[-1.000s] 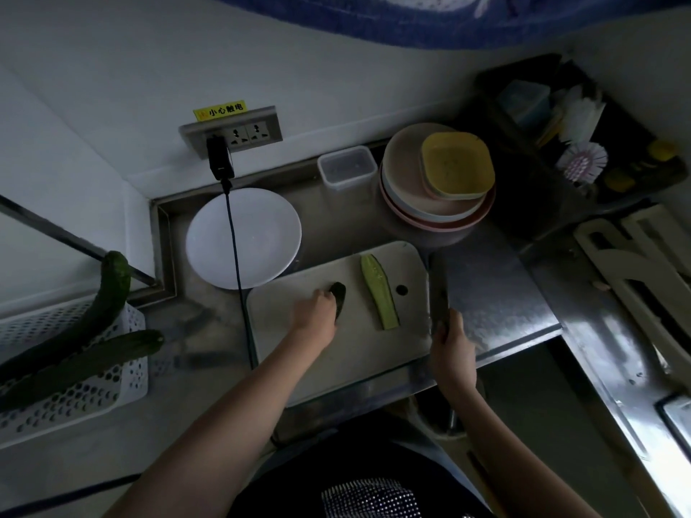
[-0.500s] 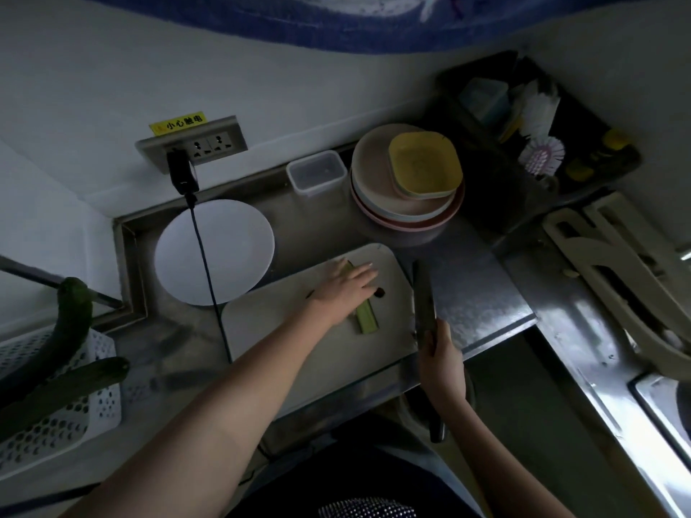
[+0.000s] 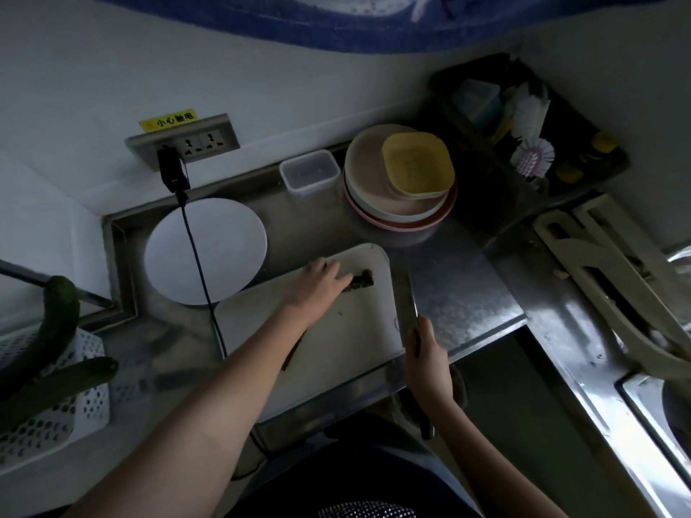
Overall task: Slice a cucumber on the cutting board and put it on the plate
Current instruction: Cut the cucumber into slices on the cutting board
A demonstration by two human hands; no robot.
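With the left hand (image 3: 321, 280) flat, fingers straight, on the cucumber (image 3: 361, 283) at the board's (image 3: 336, 353) one o'clock corner and the right hand (image 3: 426, 353) gripping the knife (image 3: 408, 310) at its three o'clock edge, a cut made now could nick the outstretched fingers.

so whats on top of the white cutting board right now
A dark green cucumber piece lies on the white cutting board, with the left hand laid over one end. A dark strip shows beside the forearm; what the forearm covers is hidden.
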